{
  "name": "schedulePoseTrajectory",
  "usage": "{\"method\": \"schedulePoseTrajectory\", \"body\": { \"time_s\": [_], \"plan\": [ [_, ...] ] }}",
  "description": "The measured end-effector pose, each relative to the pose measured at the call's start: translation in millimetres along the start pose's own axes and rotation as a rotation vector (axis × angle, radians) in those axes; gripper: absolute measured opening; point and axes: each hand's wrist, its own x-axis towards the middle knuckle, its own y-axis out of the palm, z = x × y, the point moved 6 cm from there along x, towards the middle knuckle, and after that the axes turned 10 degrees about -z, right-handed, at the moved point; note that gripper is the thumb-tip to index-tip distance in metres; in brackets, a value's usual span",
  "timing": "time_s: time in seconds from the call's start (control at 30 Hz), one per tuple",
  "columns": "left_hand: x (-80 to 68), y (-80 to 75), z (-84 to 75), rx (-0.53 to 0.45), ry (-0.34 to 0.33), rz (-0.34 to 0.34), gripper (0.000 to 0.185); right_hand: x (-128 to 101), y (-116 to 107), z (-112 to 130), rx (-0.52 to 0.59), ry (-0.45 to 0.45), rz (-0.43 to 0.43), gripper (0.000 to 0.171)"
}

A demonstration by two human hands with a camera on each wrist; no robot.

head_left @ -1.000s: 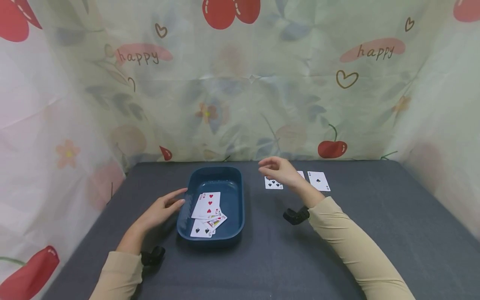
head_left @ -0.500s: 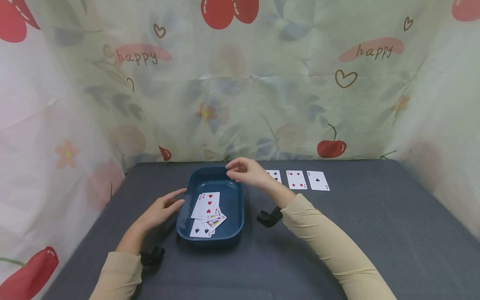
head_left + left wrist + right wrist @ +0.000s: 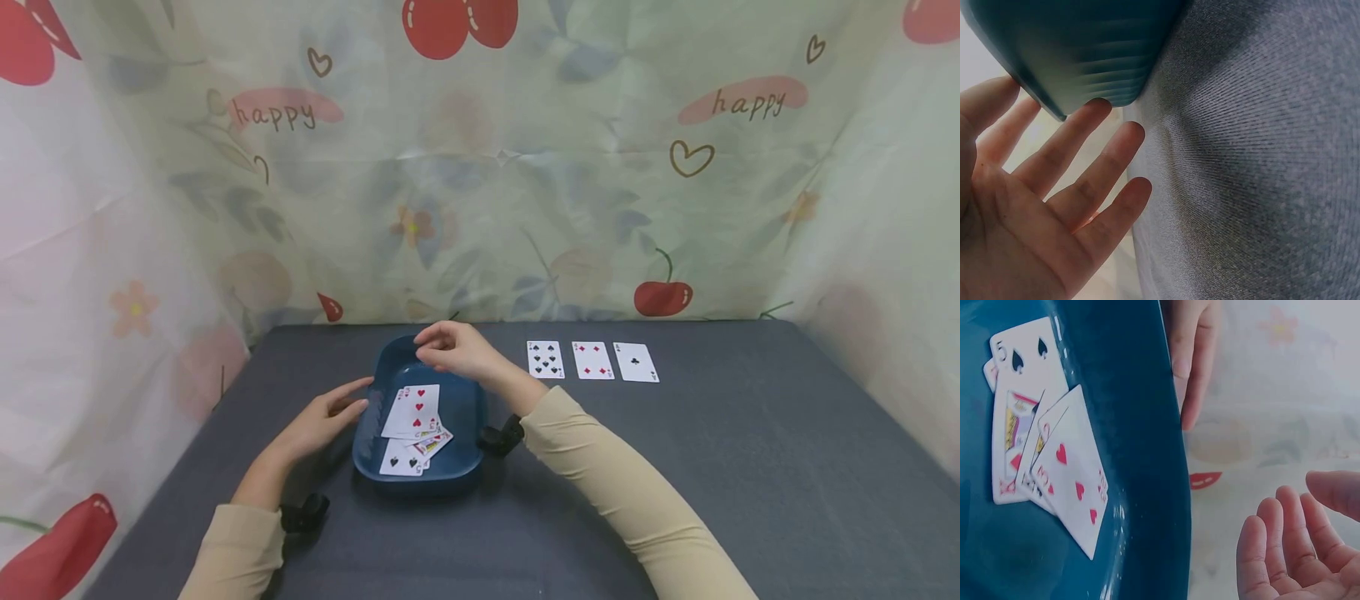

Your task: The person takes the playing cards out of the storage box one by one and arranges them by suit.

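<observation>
A dark blue tray [image 3: 468, 454] stands on the table, left of centre. Inside it lies a loose pile of playing cards, with a three of hearts [image 3: 418, 408] on top and a five of spades [image 3: 1029, 347] partly covered beneath. My left hand [image 3: 318, 427] touches the tray's left rim with its fingers extended; the left wrist view shows its fingertips [image 3: 1099, 106] at the outer wall. Over the far end of the tray hovers my right hand [image 3: 461, 350], its fingers loosely bent. Nothing shows between its fingers in the right wrist view.
Right of the tray, three playing cards lie face up in a row at the back: a seven of spades [image 3: 545, 360], a four of diamonds [image 3: 593, 360] and an ace of clubs [image 3: 636, 362]. A printed curtain [image 3: 495, 208] rises behind the table [image 3: 712, 467].
My right hand has moved left from over the row of cards to above the tray, uncovering the seven of spades and four of diamonds. The left hand and tray have stayed in place.
</observation>
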Motion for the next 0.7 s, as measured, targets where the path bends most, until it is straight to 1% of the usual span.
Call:
{"method": "schedulePoseTrajectory", "body": {
  "time_s": [0.17,0.3,0.53,0.7],
  "plan": [
    [0.3,0.0,-0.6,0.0,0.0,0.009,0.058,5,12,3,0.009,0.026,0.005,0.032],
    [1.1,0.1,-0.5,-0.004,-0.001,0.015,0.058,11,20,0,0.006,0.043,-0.01,0.033],
    [0.9,0.4,-0.1,0.001,0.003,0.011,0.058,21,29,-17,0.015,0.117,-0.05,0.033],
    [1.8,1.5,0.5,0.009,0.014,0.002,0.057,27,32,-30,-0.011,0.139,-0.09,0.031]
  ]
}}
